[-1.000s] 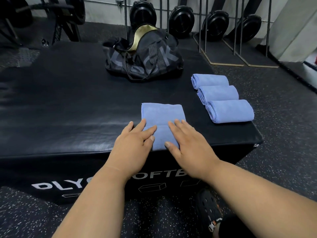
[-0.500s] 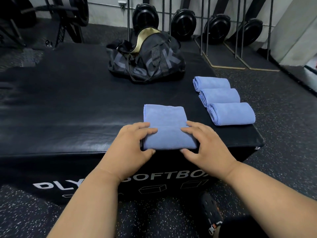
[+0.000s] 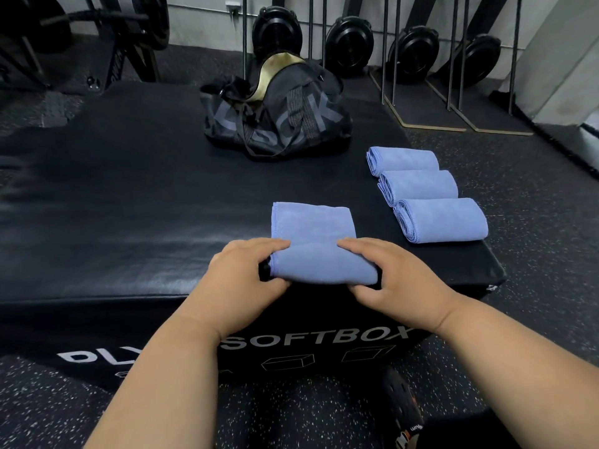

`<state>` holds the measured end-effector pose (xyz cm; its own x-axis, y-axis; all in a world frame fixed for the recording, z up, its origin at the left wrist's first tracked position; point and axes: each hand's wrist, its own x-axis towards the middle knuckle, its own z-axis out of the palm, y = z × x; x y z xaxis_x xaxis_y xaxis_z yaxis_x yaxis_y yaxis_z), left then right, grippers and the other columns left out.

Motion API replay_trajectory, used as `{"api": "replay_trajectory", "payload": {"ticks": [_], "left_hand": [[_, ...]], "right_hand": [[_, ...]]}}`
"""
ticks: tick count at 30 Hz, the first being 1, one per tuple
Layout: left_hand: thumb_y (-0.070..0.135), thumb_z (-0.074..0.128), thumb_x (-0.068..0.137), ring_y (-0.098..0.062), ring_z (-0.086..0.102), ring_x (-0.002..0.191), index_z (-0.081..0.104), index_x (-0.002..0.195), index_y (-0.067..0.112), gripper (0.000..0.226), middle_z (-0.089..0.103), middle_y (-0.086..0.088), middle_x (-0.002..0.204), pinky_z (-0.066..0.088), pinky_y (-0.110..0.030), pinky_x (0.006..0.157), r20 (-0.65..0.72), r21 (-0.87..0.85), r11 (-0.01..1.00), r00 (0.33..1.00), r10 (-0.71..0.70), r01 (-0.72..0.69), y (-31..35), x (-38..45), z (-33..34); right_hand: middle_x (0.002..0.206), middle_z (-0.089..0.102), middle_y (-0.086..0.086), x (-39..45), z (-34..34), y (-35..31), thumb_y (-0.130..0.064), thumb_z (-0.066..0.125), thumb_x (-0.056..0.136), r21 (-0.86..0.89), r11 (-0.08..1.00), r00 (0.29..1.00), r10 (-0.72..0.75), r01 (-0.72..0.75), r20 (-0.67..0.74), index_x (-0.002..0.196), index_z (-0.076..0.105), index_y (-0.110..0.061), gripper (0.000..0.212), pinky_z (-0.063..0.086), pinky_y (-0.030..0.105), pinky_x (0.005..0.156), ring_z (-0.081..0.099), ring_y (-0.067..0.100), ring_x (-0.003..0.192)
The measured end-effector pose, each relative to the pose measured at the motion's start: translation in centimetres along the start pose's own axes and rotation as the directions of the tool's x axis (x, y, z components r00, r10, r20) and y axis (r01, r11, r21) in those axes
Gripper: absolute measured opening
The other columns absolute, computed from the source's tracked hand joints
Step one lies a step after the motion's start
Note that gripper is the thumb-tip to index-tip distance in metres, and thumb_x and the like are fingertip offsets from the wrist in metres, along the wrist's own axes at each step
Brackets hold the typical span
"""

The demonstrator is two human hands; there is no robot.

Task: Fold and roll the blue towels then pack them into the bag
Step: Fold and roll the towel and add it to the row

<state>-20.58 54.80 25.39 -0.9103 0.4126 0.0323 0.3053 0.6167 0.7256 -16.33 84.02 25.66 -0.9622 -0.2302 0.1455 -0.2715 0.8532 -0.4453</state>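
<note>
Left hand and right hand grip opposite ends of blue towel, near end rolled, at front edge of plyo box surface. Three rolled towels in row by right edge. One black duffel bag behind. Wide bare surface left.

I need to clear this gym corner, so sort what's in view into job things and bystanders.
Job: towel being rolled, gripped by left hand and right hand; three rolled towels; black bag; soft box.

Bystanders: weight plates, black shoe.
</note>
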Motion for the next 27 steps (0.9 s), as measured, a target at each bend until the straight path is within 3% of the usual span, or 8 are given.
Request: {"api": "replay_trajectory", "payload": {"ticks": [3, 7, 13, 15, 17, 20, 23, 27], "left_hand": [[0.056, 0.068, 0.087, -0.003, 0.061, 0.111, 0.072, 0.105, 0.039, 0.026, 0.066, 0.020, 0.115, 0.050, -0.029, 0.097, -0.005, -0.137, 0.990, 1.000, -0.029, 0.028, 0.5, 0.3, -0.2], [0.072, 0.057, 0.089, -0.011, 0.061, 0.085, 0.067, 0.085, 0.017, 0.055, 0.062, 0.007, 0.094, 0.049, -0.033, 0.077, -0.069, -0.201, 0.971, 0.988, -0.142, 0.125, 0.9, 0.6, -0.1], [0.068, 0.049, 0.098, -0.020, 0.057, 0.074, 0.053, 0.071, 0.006, 0.068, 0.058, 0.001, 0.082, 0.043, -0.037, 0.063, -0.189, -0.108, 0.953, 0.935, -0.299, 0.283, 2.1, 1.0, 0.8], [0.066, 0.053, 0.096, -0.022, 0.058, 0.073, 0.054, 0.076, 0.010, 0.060, 0.060, 0.000, 0.080, 0.044, -0.037, 0.062, -0.267, -0.103, 0.943, 0.905, -0.332, 0.316, 2.2, 1.3, 1.3], [0.063, 0.061, 0.092, -0.013, 0.064, 0.081, 0.064, 0.105, 0.028, 0.037, 0.065, 0.010, 0.089, 0.050, -0.036, 0.070, -0.333, -0.164, 0.934, 0.873, -0.355, 0.317, 2.0, 1.6, 1.6], [0.056, 0.063, 0.095, -0.004, 0.061, 0.109, 0.039, 0.153, 0.046, 0.063, 0.060, 0.023, 0.122, 0.050, -0.034, 0.091, -0.324, -0.169, 0.940, 0.885, -0.336, 0.295, 2.1, 1.9, 1.8], [0.052, 0.053, 0.102, -0.013, 0.056, 0.126, 0.050, 0.150, 0.045, 0.049, 0.060, 0.014, 0.135, 0.047, -0.036, 0.102, -0.313, -0.081, 0.960, 0.907, -0.281, 0.270, 2.2, 2.2, 2.2], [0.051, 0.050, 0.103, -0.016, 0.053, 0.131, 0.057, 0.146, 0.039, 0.045, 0.061, 0.011, 0.139, 0.046, -0.038, 0.107, -0.310, -0.086, 0.953, 0.901, -0.304, 0.292, 2.1, 2.5, 2.7]], "right_hand": [[0.125, 0.066, -0.022, 0.2, -0.4, -0.4, -0.031, 0.075, 0.083, 0.187, 0.980, 0.989, 0.094, -0.071, -0.114, 0.133, 0.070, -0.030, 0.051, 0.044, 0.018, 0.105, 0.061, 0.002, 0.121], [0.117, 0.074, -0.010, 0.9, -1.1, -1.5, -0.025, 0.077, 0.093, 0.496, 0.847, 0.955, 0.278, -0.191, -0.108, 0.123, 0.073, -0.032, 0.031, 0.051, 0.019, 0.096, 0.067, 0.009, 0.106], [0.106, 0.074, -0.016, 3.3, -0.3, -2.0, -0.048, 0.061, 0.102, 0.508, 0.779, 0.904, 0.428, -0.367, -0.002, 0.110, 0.072, -0.028, 0.023, 0.049, 0.023, 0.087, 0.067, -0.001, 0.100], [0.105, 0.073, -0.017, 4.2, -0.1, -2.0, -0.051, 0.059, 0.102, 0.461, 0.796, 0.896, 0.445, -0.392, -0.007, 0.110, 0.070, -0.028, 0.026, 0.047, 0.022, 0.084, 0.065, -0.004, 0.098], [0.102, 0.073, -0.016, 4.7, 0.4, -1.9, -0.053, 0.061, 0.099, 0.413, 0.813, 0.889, 0.457, -0.411, -0.014, 0.106, 0.070, -0.026, 0.029, 0.050, 0.025, 0.086, 0.065, 0.000, 0.097], [0.098, 0.069, -0.007, 5.1, 1.3, -1.5, -0.059, 0.059, 0.094, 0.307, 0.835, 0.869, 0.493, -0.456, -0.050, 0.096, 0.068, -0.019, 0.041, 0.054, 0.039, 0.090, 0.066, 0.013, 0.091], [0.113, 0.055, -0.007, 5.0, 1.7, -1.6, -0.051, 0.062, 0.096, 0.290, 0.839, 0.863, 0.500, -0.461, -0.075, 0.117, 0.066, -0.033, 0.027, 0.049, 0.034, 0.091, 0.060, 0.008, 0.096], [0.123, 0.050, -0.009, 5.1, 2.1, -1.8, -0.041, 0.056, 0.101, 0.294, 0.863, 0.892, 0.446, -0.411, -0.065, 0.144, 0.052, -0.053, 0.045, 0.039, 0.033, 0.110, 0.052, 0.014, 0.120]]}}
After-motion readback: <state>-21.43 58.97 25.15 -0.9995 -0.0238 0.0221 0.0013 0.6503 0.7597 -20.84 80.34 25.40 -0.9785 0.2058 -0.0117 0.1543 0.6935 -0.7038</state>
